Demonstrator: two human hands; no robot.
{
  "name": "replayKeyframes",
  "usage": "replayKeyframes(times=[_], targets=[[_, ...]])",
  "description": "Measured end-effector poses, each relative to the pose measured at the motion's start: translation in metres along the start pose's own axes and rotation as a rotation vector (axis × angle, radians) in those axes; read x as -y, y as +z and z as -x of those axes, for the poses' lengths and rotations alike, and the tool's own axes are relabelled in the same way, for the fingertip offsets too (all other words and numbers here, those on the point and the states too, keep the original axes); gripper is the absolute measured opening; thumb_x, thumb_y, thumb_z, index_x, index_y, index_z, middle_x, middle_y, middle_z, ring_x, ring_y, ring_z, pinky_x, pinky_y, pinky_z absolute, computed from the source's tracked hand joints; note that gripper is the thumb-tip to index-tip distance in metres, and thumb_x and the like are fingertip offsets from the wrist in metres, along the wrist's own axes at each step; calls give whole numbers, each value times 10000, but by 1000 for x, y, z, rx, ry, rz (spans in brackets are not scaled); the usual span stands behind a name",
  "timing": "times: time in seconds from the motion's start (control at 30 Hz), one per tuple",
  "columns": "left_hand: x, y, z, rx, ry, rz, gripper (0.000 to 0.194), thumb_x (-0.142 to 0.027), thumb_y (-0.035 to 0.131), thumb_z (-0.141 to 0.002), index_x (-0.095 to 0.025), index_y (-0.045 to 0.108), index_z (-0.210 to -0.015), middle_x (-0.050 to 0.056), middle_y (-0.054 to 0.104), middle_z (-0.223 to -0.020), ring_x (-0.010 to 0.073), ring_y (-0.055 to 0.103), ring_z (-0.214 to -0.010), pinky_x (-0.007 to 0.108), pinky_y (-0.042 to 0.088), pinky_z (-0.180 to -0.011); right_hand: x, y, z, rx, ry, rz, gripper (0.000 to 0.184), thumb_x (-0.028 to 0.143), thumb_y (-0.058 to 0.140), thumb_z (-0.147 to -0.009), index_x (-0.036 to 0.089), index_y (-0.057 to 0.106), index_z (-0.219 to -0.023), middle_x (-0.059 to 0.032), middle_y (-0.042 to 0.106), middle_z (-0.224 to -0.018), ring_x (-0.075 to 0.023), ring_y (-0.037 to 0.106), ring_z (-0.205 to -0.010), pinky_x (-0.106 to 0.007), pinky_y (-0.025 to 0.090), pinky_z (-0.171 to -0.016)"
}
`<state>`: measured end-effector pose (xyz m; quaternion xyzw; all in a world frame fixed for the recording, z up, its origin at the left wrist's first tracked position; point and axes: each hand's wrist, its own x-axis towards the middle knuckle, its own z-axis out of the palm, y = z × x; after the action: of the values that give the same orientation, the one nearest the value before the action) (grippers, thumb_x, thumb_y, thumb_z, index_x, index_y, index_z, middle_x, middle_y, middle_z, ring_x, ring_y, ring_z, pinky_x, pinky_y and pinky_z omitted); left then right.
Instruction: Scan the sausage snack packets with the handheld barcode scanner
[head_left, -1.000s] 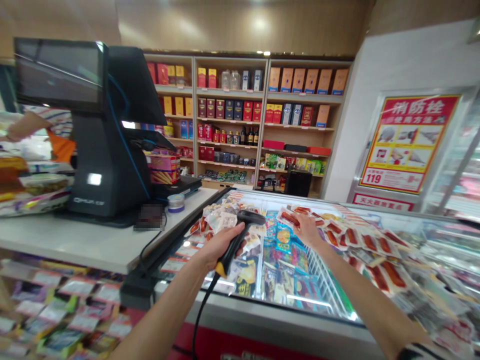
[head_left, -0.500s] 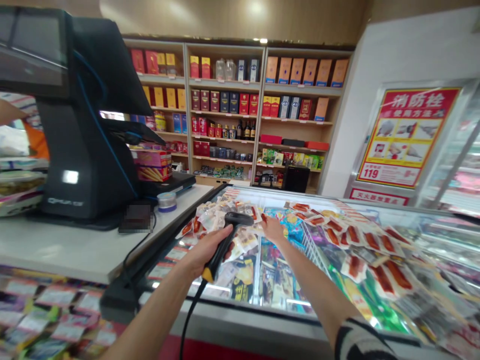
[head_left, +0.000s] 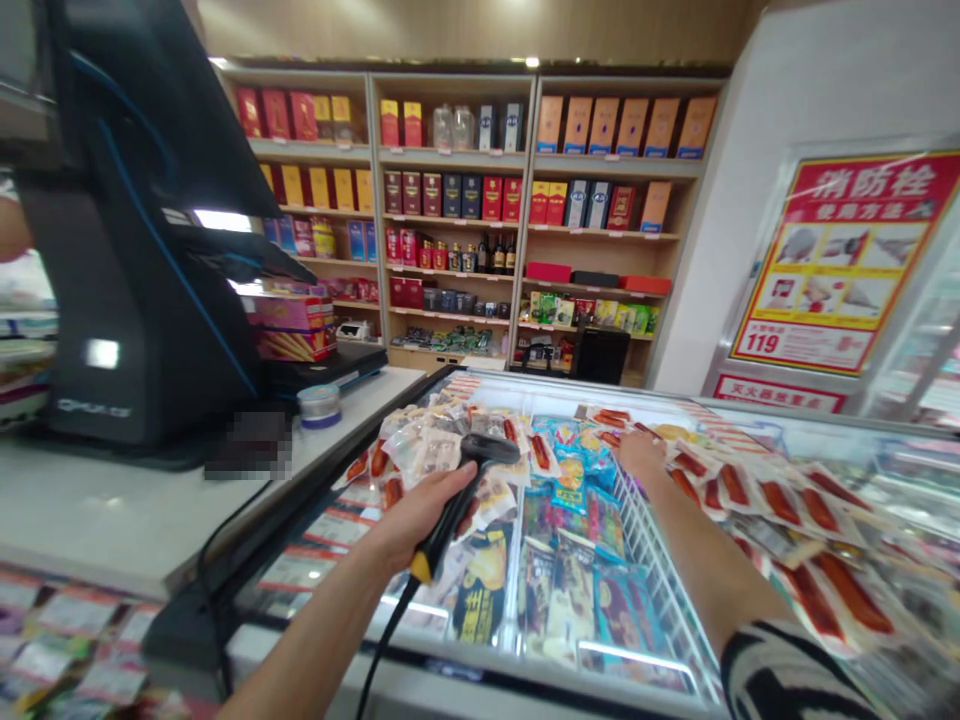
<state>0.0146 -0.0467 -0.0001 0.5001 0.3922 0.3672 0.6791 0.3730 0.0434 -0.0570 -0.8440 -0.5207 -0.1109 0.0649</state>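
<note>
A black and yellow barcode scanner (head_left: 454,505) is gripped in my left hand (head_left: 429,512), its head over a heap of vacuum-packed snacks (head_left: 431,440) on the glass freezer top (head_left: 517,600). Its cable runs down toward the front. My right hand (head_left: 642,455) reaches across the glass to the near end of a spread of packed red sausages (head_left: 735,485). Its fingers point away and are mostly hidden, so whether they pinch a pack is unclear. One sausage pack (head_left: 541,453) lies at the right edge of the left heap.
At left, a counter (head_left: 90,530) carries a black checkout terminal (head_left: 142,260), a tape roll (head_left: 319,406) and a snack box (head_left: 292,328). Shelves of boxed bottles (head_left: 450,200) line the back wall. A red and yellow poster (head_left: 847,260) hangs at right.
My right hand has moved from the left heap rightward to the sausage spread. A sausage pack now shows where it was. My left hand still grips the scanner. The view has shifted slightly right.
</note>
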Motion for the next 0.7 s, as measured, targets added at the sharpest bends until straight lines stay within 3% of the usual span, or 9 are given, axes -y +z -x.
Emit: replayKeyframes(times=[0.17, 0.33, 0.47, 0.6, 0.7], targets=[[2, 1, 9, 50, 27, -15, 330, -454, 520, -664, -125, 507, -690, 6, 536, -535, 65, 466, -402, 175, 332, -391, -2, -1, 13, 52, -118, 48, 333, 409, 446, -720, 187, 545, -947, -117, 552, -1009, -290, 471, -962, -543, 254, -794], [-1, 0, 26, 88, 60, 3, 359, -469, 513, -662, -117, 517, -736, 7, 528, -539, 67, 464, -401, 180, 321, -393, -5, -2, 38, -58, -299, 104, 329, 415, 378, -770, 152, 527, -902, -124, 587, -863, -259, 500, -899, -511, 224, -826], [-4, -3, 36, 114, 86, 12, 374, -472, 510, -664, -110, 516, -758, 3, 514, -533, 67, 466, -407, 179, 313, -400, 2, -1, 60, -111, -322, 95, 337, 401, 316, -801, 168, 542, -891, -127, 579, -880, -259, 492, -906, -509, 206, -836], [-6, -2, 44, 123, 115, 3, 368, -482, 507, -661, -118, 502, -719, 8, 524, -551, 68, 468, -410, 185, 312, -403, 10, 6, 78, -122, -273, 48, 366, 442, 346, -773, 178, 546, -931, -126, 553, -928, -267, 497, -897, -459, 295, -786], [-7, 0, 49, 110, 93, -11, 360, -481, 513, -656, -124, 486, -690, 8, 529, -548, 66, 466, -409, 183, 310, -401, 13, 10, 85, -166, -345, -79, 362, 388, 347, -780, 164, 495, -1023, -106, 553, -889, -223, 520, -842, -349, 371, -719]])
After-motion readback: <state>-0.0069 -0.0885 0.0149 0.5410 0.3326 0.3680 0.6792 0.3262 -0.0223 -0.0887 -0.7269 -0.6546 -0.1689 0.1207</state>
